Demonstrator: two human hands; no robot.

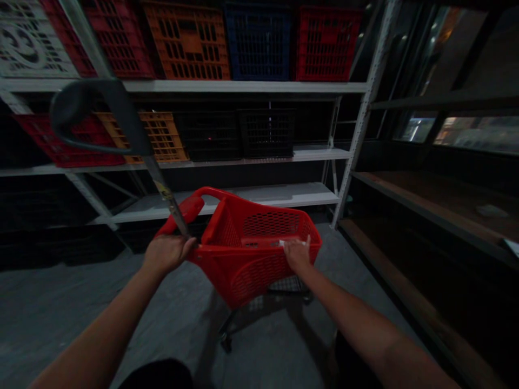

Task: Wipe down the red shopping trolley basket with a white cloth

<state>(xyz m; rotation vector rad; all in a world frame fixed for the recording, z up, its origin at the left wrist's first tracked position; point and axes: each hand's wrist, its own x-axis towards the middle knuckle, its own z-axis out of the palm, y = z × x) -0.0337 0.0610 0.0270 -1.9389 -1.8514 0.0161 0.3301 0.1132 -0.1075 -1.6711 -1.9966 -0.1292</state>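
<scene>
A red plastic shopping cart (259, 270) stands in front of me on dark wheels. My left hand (168, 254) is closed around the near end of its red handle, the thumb beside the foot of a metal pole (164, 189). That pole rises from the handle toward the upper left and carries a dark grey loop grip (130, 119). On the near rim of the basket, my right hand (298, 255) is closed over the edge with one finger sticking up. A small white thing (281, 243) shows at its fingertips; whether the hand holds it I cannot tell.
Behind the cart is a white metal shelf rack (243, 86) with several crates, among them an orange crate (188, 40) and a blue crate (259, 43). Brown shelves (441, 189) run along the right side. Grey concrete floor (52, 319) lies around the cart.
</scene>
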